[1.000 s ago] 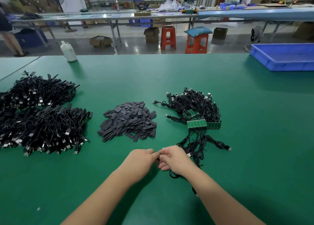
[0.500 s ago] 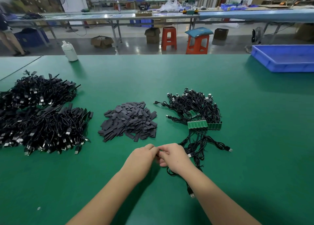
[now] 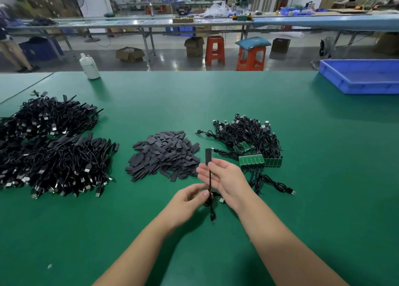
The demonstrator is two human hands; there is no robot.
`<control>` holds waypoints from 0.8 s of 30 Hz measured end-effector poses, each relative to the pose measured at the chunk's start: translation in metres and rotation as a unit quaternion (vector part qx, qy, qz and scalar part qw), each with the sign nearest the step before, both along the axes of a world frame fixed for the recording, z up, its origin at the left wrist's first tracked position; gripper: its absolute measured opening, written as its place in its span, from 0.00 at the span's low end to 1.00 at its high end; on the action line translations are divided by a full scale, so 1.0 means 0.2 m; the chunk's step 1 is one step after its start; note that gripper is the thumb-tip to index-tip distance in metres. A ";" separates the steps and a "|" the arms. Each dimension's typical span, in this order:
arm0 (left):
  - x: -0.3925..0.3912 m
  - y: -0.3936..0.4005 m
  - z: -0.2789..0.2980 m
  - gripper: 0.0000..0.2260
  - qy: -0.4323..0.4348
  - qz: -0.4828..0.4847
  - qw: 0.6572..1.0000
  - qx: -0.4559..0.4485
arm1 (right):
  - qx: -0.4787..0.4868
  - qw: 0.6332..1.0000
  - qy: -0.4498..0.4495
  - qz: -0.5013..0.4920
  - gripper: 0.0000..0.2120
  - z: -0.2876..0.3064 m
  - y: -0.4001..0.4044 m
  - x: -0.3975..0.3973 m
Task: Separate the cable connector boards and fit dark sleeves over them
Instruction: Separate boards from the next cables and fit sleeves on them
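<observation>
Both hands have drawn apart since a second ago, when they were pressed together low over the mat. Now the right hand (image 3: 226, 179) is raised, its fingers curled lightly round a thin black cable (image 3: 209, 177), so the dark flat sleeve (image 3: 208, 156) covering its board end stands upright above the fingertips, probably for a check of the fit. The left hand (image 3: 189, 199) pinches the same cable lower down, keeping it taut while its plug end dangles. Just beyond lies the grey-black pile of loose sleeves (image 3: 165, 155), within reach. To the right sits the tangle of unsleeved cables with joined green connector boards (image 3: 251, 159). Finished black cables (image 3: 54, 147) are heaped far left on the green table mat (image 3: 323, 199).
</observation>
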State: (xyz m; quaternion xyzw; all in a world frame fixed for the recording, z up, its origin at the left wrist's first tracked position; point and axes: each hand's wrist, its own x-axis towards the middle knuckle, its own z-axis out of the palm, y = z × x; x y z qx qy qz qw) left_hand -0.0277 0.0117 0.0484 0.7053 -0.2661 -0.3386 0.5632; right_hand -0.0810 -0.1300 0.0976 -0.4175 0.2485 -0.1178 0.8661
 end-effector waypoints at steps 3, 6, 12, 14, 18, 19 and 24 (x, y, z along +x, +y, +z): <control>-0.04 -0.01 -0.01 0.09 0.037 -0.011 0.999 -0.016 | 0.007 0.999 -0.025 -0.020 0.12 -0.01 0.00 0.03; -0.03 0.00 0.02 0.08 0.048 -0.008 0.998 -0.034 | -0.071 0.997 -0.006 -0.015 0.11 -0.02 -0.03 0.05; 0.17 0.12 0.16 0.04 -0.198 0.122 0.969 0.086 | -0.639 0.742 0.197 0.052 0.17 -0.07 -0.25 0.04; 0.29 0.23 0.22 0.04 -0.320 0.168 0.922 0.136 | -0.722 0.643 0.241 0.092 0.22 -0.11 -0.37 0.03; 0.55 0.46 0.29 0.13 -0.456 0.271 0.820 0.215 | -0.779 0.512 0.311 0.184 0.26 -0.17 -0.59 0.00; 0.61 0.52 0.30 0.14 -0.465 0.300 0.804 0.216 | -0.777 0.502 0.324 0.197 0.26 -0.18 -0.62 -0.01; 0.92 0.78 0.30 0.15 -0.421 0.389 0.760 0.306 | -0.817 0.460 0.316 0.147 0.25 -0.19 -0.63 -0.03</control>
